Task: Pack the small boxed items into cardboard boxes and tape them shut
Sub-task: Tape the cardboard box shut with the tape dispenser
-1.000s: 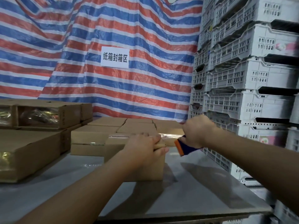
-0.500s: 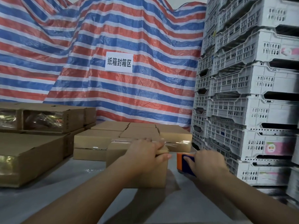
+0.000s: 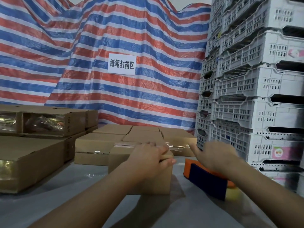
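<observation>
A small cardboard box (image 3: 118, 159) stands in the middle of the grey table (image 3: 79, 186), with clear tape along its top. My left hand (image 3: 148, 160) lies on the box's top right edge, fingers flat over the top and thumb down the near side. An orange and dark blue tape dispenser (image 3: 207, 180) lies on the table just right of the box. My right hand (image 3: 215, 155) hovers above the dispenser, blurred, fingers spread and holding nothing. It points toward the box's taped right end.
Several closed cardboard boxes (image 3: 143, 135) lie in a flat row behind the box. Larger taped boxes (image 3: 32, 155) are stacked at the left. White plastic crates (image 3: 255, 96) tower at the right. A striped tarp with a white sign (image 3: 121, 65) hangs behind.
My right hand brought the tape dispenser down from the box top to the table, let go of it and lifted off with fingers spread. My left hand stayed on the box.
</observation>
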